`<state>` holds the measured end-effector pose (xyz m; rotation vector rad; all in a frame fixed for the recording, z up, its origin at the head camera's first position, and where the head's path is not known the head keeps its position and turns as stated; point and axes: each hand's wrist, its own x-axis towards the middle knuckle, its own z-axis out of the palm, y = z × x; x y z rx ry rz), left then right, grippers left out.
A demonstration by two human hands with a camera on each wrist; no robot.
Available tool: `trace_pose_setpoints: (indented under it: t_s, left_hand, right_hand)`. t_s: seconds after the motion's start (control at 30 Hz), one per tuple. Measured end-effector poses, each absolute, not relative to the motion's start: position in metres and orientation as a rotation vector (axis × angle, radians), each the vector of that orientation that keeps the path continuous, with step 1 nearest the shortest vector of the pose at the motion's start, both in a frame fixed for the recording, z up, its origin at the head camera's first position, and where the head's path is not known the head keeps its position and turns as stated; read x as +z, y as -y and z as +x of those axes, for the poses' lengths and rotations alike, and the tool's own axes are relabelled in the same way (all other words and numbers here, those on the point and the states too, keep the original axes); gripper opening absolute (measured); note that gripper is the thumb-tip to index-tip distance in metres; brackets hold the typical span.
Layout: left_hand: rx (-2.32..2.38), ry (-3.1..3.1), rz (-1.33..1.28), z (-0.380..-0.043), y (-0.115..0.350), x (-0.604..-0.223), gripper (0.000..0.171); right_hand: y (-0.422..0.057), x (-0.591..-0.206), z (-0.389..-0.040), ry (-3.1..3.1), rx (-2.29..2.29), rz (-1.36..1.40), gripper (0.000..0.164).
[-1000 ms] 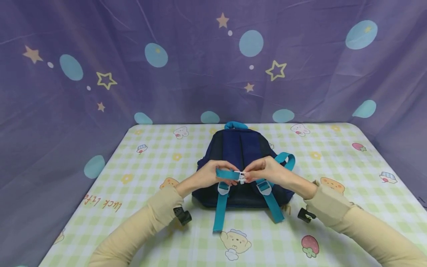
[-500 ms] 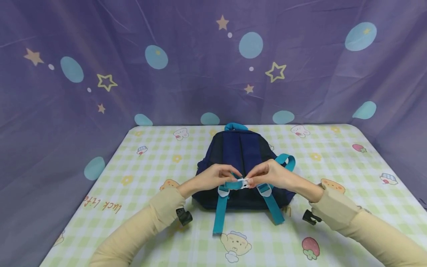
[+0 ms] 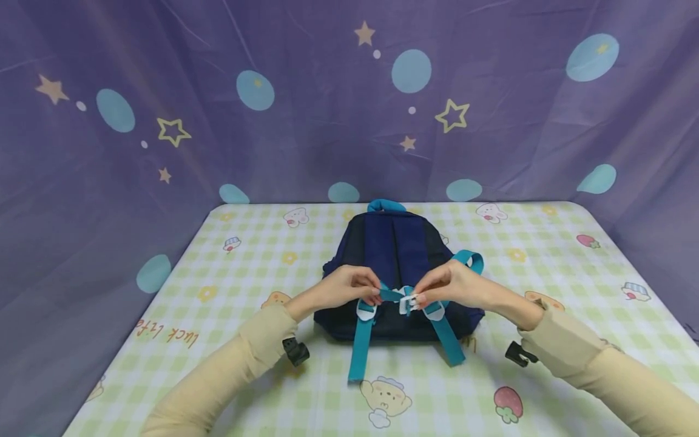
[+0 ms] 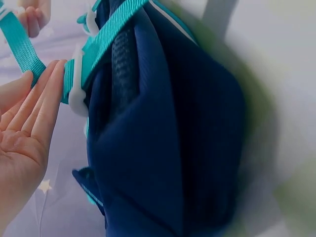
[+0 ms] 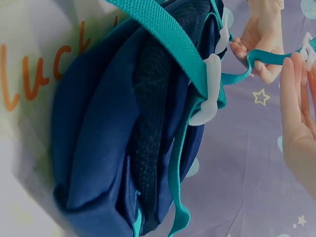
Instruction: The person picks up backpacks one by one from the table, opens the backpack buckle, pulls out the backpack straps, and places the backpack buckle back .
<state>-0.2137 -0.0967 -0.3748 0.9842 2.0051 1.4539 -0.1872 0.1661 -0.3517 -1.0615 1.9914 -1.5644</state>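
Observation:
A dark blue backpack [image 3: 377, 243] with teal straps lies on the table, its back panel up. Above its lower half, my left hand [image 3: 346, 286] pinches a teal strap [image 4: 22, 47] between thumb and fingertips. My right hand [image 3: 459, 284] holds a white plastic buckle [image 3: 407, 303] at its fingertips. The strap [image 3: 390, 295] runs between the two hands to this buckle; how it threads through is too small to tell. In the right wrist view the buckle [image 5: 308, 52] is partly hidden by the right fingers, and the left hand [image 5: 264, 42] shows behind.
White adjusters [image 3: 366, 309] on both shoulder straps carry loose teal ends [image 3: 359, 358] that hang onto the checked tablecloth [image 3: 262, 388]. A teal loop [image 3: 474, 262] sticks out at the bag's right. Purple curtain [image 3: 327, 121] stands behind the table.
My left hand has shifted a little left, away from the buckle, and now pinches the strap. My right hand has moved right with the buckle. The backpack stays in place.

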Motion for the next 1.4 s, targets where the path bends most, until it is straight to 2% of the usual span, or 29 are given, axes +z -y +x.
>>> trace_pose_setpoints:
  t_s: [0.5, 0.93, 1.17, 1.4]
  left_hand:
    - [1.37, -2.148, 1.015, -0.209, 0.107, -0.374, 0.012]
    - [1.175, -2.411, 1.157, -0.196, 0.099, -0.378, 0.014]
    - [1.132, -2.474, 1.255, -0.193, 0.096, -0.382, 0.015]
    - [1.144, -2.531, 1.248, -0.192, 0.094, -0.382, 0.017]
  right_hand:
    - [-0.178, -0.365, -0.18, -2.113, -1.379, -1.18, 0.015]
    - [-0.17, -0.383, -0.156, -2.429, -1.154, -1.353, 0.009]
    - [-0.164, -0.39, -0.147, -2.517, -1.075, -1.653, 0.017]
    - [-0.16, -0.392, -0.145, -2.624, -0.967, -1.661, 0.017]
